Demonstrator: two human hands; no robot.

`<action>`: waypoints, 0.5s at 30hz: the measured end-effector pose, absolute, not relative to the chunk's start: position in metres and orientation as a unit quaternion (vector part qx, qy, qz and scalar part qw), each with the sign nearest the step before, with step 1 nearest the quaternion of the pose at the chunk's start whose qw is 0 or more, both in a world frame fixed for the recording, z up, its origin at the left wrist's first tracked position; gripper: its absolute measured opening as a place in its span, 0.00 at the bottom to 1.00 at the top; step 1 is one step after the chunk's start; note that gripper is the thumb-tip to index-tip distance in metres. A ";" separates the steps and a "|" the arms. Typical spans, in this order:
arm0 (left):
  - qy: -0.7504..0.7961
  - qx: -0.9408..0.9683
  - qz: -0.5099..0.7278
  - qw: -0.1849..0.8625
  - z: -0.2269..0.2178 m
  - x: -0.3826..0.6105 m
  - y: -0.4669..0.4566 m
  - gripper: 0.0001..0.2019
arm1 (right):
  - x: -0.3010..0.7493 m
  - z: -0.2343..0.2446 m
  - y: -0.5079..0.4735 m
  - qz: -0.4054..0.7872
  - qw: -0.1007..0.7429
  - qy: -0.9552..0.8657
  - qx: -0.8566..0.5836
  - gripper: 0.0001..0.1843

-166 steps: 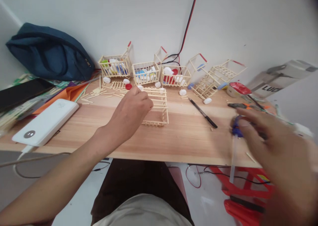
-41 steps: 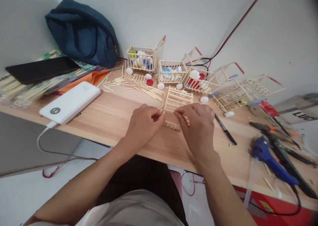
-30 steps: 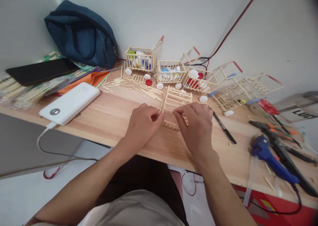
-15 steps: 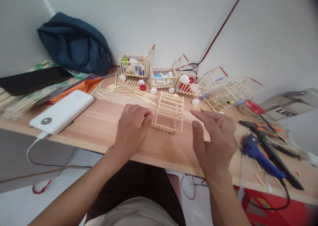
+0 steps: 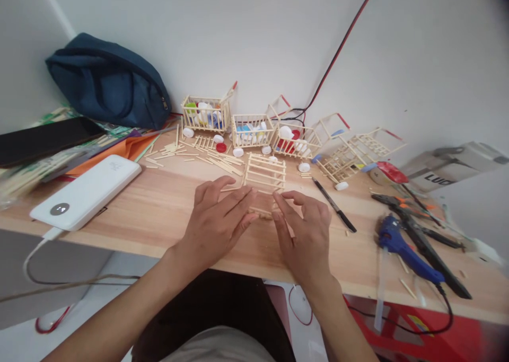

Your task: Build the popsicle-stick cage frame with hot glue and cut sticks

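Observation:
A small open frame of thin wooden sticks (image 5: 265, 172) stands on the table between my hands. My left hand (image 5: 217, 219) is at its near left side, with fingertips and thumb closed about the edge. At the near right side, my right hand (image 5: 306, 229) pinches the frame between thumb and forefinger. My fingers hide part of its lower corners. Loose cut sticks (image 5: 222, 161) lie just behind it to the left. A black pen (image 5: 334, 204) rests on the table right of my right hand.
Several stick-built toy carts (image 5: 207, 113) line the wall. A white power bank (image 5: 87, 192) and a blue bag (image 5: 111, 81) are on the left. A blue glue gun (image 5: 409, 250) and pliers (image 5: 387, 200) lie at right. The table's near edge (image 5: 254, 274) runs below my hands.
My right hand has moved left to the frame, and the pen now lies on the table. My left hand has shifted onto the frame's near left side. The whole view has swung slightly.

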State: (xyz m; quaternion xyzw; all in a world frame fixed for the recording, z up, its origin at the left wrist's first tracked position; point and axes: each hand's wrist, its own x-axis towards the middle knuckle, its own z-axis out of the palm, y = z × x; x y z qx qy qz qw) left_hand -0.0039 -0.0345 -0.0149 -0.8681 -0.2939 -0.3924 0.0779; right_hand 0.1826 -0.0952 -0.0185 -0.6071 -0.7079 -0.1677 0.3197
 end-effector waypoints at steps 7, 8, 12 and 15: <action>-0.289 -0.875 -0.375 0.097 -0.014 -0.004 -0.034 0.15 | 0.185 -0.019 -0.094 -0.159 0.312 -0.715 -0.605 0.17; -0.290 -0.875 -0.375 0.099 -0.013 -0.004 -0.034 0.15 | 0.186 -0.018 -0.095 -0.159 0.312 -0.716 -0.604 0.18; -0.287 -0.876 -0.375 0.099 -0.011 -0.002 -0.035 0.16 | 0.184 -0.018 -0.096 -0.162 0.313 -0.722 -0.595 0.20; -0.280 -0.880 -0.374 0.088 -0.009 -0.003 -0.034 0.16 | 0.182 -0.017 -0.095 -0.155 0.309 -0.727 -0.593 0.19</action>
